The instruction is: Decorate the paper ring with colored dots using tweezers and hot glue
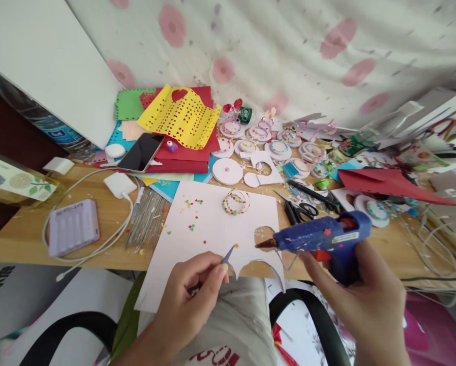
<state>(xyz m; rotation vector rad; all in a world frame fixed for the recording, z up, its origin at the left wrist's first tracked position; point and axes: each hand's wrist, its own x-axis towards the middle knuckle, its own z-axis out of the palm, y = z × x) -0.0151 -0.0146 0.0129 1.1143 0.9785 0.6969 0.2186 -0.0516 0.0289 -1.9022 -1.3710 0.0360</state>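
Observation:
My left hand (197,295) is closed around slim pointed tweezers (228,254). A tiny yellow paper shape (236,246) sits at their tip. My right hand (359,290) grips a blue hot glue gun (315,236), its brown nozzle pointing left toward that tip, a short gap away. Under both hands lies a white sheet (212,223) with curved cut-outs along its lower right. On the sheet rest a ring dotted with coloured bits (236,202) and scattered red, green and yellow paper pieces (191,226).
Behind stand several decorated white discs (228,172). Yellow punched paper (182,119) and a phone (141,152) lie at the back left. Thin wires (146,216), a cable (117,236) and a battery case (73,227) occupy the left. Scissors (306,210) and folded red paper (391,184) lie right.

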